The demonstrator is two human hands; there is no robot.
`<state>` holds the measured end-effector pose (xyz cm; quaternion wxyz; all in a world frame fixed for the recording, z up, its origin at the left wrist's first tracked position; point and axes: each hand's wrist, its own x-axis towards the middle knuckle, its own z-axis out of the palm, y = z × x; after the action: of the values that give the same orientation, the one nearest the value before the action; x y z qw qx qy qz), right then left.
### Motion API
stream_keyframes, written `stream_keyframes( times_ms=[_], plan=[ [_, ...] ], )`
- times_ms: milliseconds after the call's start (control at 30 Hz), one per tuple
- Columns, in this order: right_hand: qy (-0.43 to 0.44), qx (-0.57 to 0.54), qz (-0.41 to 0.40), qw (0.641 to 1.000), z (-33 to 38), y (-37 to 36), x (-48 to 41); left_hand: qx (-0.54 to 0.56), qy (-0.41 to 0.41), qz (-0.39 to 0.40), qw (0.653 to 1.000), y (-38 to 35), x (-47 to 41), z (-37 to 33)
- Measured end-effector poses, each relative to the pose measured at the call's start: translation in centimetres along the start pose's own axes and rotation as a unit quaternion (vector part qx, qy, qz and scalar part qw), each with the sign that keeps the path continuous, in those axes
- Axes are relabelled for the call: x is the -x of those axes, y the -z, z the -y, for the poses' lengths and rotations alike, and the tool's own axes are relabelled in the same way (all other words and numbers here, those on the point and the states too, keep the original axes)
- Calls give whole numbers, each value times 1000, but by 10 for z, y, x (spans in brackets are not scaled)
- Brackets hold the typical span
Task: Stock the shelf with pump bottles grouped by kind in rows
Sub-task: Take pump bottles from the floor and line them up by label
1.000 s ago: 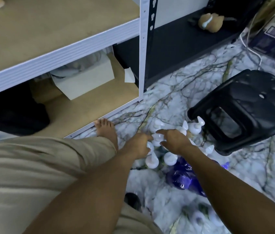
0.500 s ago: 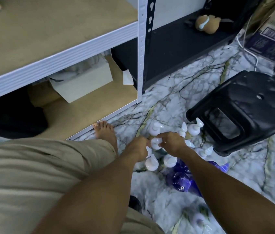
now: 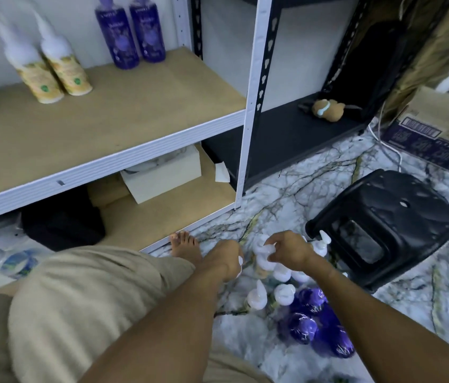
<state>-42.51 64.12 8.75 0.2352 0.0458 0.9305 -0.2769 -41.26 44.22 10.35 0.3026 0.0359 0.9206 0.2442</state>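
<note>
My view had swung up off the floor in the last second, so the shelf (image 3: 113, 164) came into sight at the far left. On its board, two yellow-labelled pump bottles (image 3: 52, 73) stood side by side. Two purple pump bottles (image 3: 132, 34) stood side by side to their right, against the back wall. Each kind was kept together, so I judged the rows started but short, with most of the stock still to go up.

That stock was the cluster of pump bottles (image 3: 284, 293) on the marble-patterned floor, near and right of the shelf post and just beside the black stool (image 3: 383, 225). They stood upright and packed together. The white-headed ones were on the far side and the glossy purple floor bottles (image 3: 309, 324) nearer to me.

Both hands had stayed down on the cluster, set apart from each other. The left hand (image 3: 224, 257) was curled, apparently around a white-topped bottle (image 3: 240, 261) that showed only at the hand's right edge. The right hand (image 3: 287, 248) had its fingers closed round a white pump head (image 3: 263, 248). Nothing was lifted clear yet.
</note>
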Motion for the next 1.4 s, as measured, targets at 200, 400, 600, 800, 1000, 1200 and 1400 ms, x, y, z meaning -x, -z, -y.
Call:
stream_keyframes(
  times_ms=[200, 400, 600, 800, 1000, 1200, 1400],
  plan=[
    [55, 20, -43, 997, 53, 44, 34, -32, -81, -97, 992, 54, 39, -2],
    [151, 9, -87, 985, 119, 96, 67, -29, -144, -172, 974, 122, 77, -2],
    [211, -27, -133, 968, 195, 139, 90, -24, -184, -264, 946, 210, 132, -2],
    [283, -27, -144, 948, 278, 163, 97, -24, -171, -340, 924, 285, 184, 17],
    [348, -53, -147, 924, 361, 167, 89, -50, -124, -412, 902, 343, 236, 51],
    [394, -42, -132, 909, 440, 159, 71, -70, -64, -455, 886, 388, 268, 98],
    [387, -40, -121, 913, 505, 131, 30, -59, -18, -494, 867, 412, 274, 149]
  ],
)
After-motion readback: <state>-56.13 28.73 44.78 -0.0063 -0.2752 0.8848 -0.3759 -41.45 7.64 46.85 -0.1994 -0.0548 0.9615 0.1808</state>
